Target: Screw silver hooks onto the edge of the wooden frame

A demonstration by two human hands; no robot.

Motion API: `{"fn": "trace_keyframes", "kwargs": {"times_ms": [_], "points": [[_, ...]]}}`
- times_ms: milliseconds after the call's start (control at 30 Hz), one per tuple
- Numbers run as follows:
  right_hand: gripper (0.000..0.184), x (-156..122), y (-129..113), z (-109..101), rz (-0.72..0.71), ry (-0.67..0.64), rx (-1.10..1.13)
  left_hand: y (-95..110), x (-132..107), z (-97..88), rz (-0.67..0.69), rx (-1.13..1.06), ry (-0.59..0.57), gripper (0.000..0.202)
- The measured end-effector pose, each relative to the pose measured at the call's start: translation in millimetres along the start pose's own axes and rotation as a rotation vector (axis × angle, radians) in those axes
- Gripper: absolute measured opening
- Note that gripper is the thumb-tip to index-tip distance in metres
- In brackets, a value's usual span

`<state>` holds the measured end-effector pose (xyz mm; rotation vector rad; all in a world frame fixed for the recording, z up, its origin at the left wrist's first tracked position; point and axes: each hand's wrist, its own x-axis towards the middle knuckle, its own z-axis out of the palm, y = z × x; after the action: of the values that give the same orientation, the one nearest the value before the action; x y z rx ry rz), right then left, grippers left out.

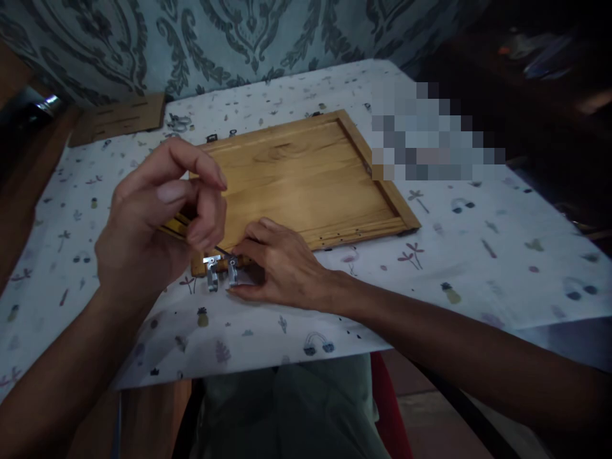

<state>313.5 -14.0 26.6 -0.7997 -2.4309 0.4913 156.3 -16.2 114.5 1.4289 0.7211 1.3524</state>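
My left hand [153,217] is closed around a screwdriver [174,226] with a yellow and black handle. Its thin dark shaft slants down to the right, the tip close to a metal cabinet hinge [233,271]. Thumb and fingers of my right hand [282,264] pinch that hinge at the near edge of a framed wooden door panel [296,172]. Just left of it sits another silver metal hinge part [212,275]; whether the two are joined is unclear. The panel lies flat, its recessed face upward.
A white patterned cloth [406,293] covers the table. Flat brown cardboard [119,119] lies at the far left, beside some loose metal hardware [179,122]. Small dark pieces [211,138] lie behind the panel. A pixelated patch hides the area right of the panel; a patterned wall stands behind.
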Motion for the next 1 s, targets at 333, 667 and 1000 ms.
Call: {"fn": "trace_keyframes", "kwargs": {"times_ms": [333, 667, 1000], "points": [[0.051, -1, 1, 1, 0.007, -0.034, -0.014, 4, -1, 22.1, -0.066, -0.044, 0.489, 0.049], [0.046, 0, 1, 1, 0.01, -0.013, 0.018, 5, 0, 10.2, -0.114, -0.036, 0.111, 0.047], [0.041, -1, 1, 2, 0.003, 0.01, 0.018, 2, 5, -2.8, -0.118, -0.072, -0.136, 0.027]]}}
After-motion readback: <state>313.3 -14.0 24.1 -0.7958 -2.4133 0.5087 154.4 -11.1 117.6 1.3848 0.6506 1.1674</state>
